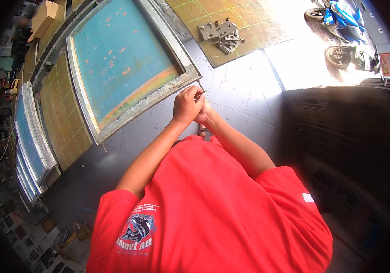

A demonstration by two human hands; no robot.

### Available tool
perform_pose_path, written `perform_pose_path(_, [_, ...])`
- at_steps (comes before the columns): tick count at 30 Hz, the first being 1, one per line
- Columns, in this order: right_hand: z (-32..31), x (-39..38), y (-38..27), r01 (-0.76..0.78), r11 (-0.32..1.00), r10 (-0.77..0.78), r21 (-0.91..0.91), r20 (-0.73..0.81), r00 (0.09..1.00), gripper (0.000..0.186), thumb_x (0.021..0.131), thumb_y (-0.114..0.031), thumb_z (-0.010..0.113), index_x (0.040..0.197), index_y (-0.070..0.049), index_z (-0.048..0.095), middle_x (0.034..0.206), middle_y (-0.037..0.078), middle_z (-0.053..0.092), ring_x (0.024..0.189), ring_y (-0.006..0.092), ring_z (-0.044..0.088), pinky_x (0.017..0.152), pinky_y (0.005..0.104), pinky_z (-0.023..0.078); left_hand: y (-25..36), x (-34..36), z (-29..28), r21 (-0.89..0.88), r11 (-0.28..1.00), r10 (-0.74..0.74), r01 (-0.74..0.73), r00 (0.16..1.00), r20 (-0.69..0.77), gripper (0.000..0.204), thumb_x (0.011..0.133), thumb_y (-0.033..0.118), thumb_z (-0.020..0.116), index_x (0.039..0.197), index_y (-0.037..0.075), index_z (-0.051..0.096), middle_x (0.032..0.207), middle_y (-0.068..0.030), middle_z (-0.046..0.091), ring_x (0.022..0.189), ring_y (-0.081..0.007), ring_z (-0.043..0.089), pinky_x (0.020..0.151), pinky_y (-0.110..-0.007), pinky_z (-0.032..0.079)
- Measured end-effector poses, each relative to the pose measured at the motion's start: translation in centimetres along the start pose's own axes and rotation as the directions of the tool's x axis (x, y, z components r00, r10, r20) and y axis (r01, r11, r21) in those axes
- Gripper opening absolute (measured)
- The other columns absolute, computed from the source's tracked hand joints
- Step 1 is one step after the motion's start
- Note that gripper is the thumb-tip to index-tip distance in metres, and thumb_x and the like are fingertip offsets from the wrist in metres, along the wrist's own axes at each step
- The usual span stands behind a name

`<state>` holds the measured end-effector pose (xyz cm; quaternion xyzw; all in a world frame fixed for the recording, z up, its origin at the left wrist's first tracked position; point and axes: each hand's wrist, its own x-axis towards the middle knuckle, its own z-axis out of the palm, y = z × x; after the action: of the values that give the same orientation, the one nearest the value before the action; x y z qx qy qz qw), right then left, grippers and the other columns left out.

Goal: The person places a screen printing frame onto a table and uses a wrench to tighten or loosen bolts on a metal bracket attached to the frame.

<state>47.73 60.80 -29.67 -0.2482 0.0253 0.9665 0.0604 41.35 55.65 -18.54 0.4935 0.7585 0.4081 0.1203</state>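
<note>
My left hand (187, 105) and my right hand (203, 113) are together in front of my chest, fingers curled inward. A thin dark piece (203, 92) pokes out at the left fingertips; it is too small to name. Most of the right fingers are hidden behind the left hand. Just beyond the hands is the near right corner of a screen printing frame (147, 104), with a thin rod (200, 83) sticking out below it. The frame's mesh (122, 50) is blue with orange marks and an orange-green smear along the near edge.
Loose metal plates and brackets (224, 32) lie on a yellow-gridded board (261, 20) beyond the hands. Another gridded board (63, 102) and several stacked frames (31, 136) are at left. A dark slatted panel (340, 132) stands at right. A blue motorcycle (347, 20) is outside.
</note>
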Motion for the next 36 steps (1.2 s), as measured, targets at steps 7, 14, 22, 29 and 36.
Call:
perform_pose_path(7, [0.2, -1.0, -1.0, 0.13, 0.991, -0.13, -0.008, -0.125, 0.984, 0.028, 0.101, -0.028, 0.041, 0.107, -0.004, 0.054, 0.093, 0.008, 0.058, 0.081, 0.0197, 0.058, 0.077, 0.0324, 0.053, 0.1, 0.0, -0.3, 0.012, 0.999, -0.046, 0.045, 0.998, 0.037, 0.011, 0.078, 0.012, 0.07, 0.081, 0.007, 0.061, 0.077, -0.009, 0.065, 0.072, -0.0281, 0.065, 0.062, -0.039, 0.051])
perform_pose_path(14, [0.0, -1.8, -3.8, 0.517, 0.842, -0.538, -0.153, -0.319, 0.781, 0.021, 0.098, -0.018, 0.051, 0.111, -0.002, 0.047, 0.089, 0.01, 0.058, 0.069, 0.0145, 0.05, 0.063, 0.028, 0.045, -0.5, -0.3, -0.2, -0.007, 1.0, 0.004, -0.004, 1.0, 0.012, 0.01, 0.08, 0.01, 0.07, 0.086, 0.005, 0.064, 0.08, -0.0111, 0.067, 0.074, -0.0285, 0.066, 0.064, -0.038, 0.051])
perform_pose_path(22, [7.9, -7.8, -5.2, 0.575, -0.015, -0.915, -0.818, 0.243, 0.322, 0.03, 0.094, -0.005, 0.055, 0.122, -0.001, 0.045, 0.091, 0.009, 0.065, 0.068, 0.012, 0.056, 0.061, 0.0252, 0.044, -1.1, -0.5, 0.1, -0.098, 0.992, -0.074, 0.081, 0.994, 0.074, 0.01, 0.081, 0.008, 0.068, 0.09, 0.005, 0.065, 0.076, -0.0122, 0.066, 0.07, -0.0303, 0.066, 0.062, -0.037, 0.051])
perform_pose_path(29, [11.0, -9.3, 0.2, 0.362, -0.869, -0.112, -0.337, 0.847, 0.52, 0.024, 0.071, -0.003, 0.063, 0.094, -0.012, 0.059, 0.084, 0.002, 0.062, 0.086, 0.0221, 0.06, 0.081, 0.0369, 0.045, -7.4, -4.1, -1.1, -0.47, 0.801, -0.149, 0.37, 0.884, 0.443, 0.028, 0.093, 0.03, 0.057, 0.101, 0.004, 0.061, 0.093, -0.012, 0.067, 0.082, -0.0246, 0.066, 0.069, -0.037, 0.053])
perform_pose_path(36, [7.2, -6.5, 1.6, 0.221, -0.968, 0.091, -0.12, 0.651, 0.753, 0.018, 0.08, -0.015, 0.057, 0.097, -0.01, 0.059, 0.087, 0.004, 0.057, 0.09, 0.0216, 0.053, 0.088, 0.0352, 0.039, -7.0, -7.3, -7.6, -0.636, -0.148, -0.313, 0.757, 0.574, 0.757, 0.053, 0.099, 0.049, 0.043, 0.129, 0.006, 0.045, 0.119, -0.0153, 0.058, 0.107, -0.0233, 0.059, 0.088, -0.038, 0.049])
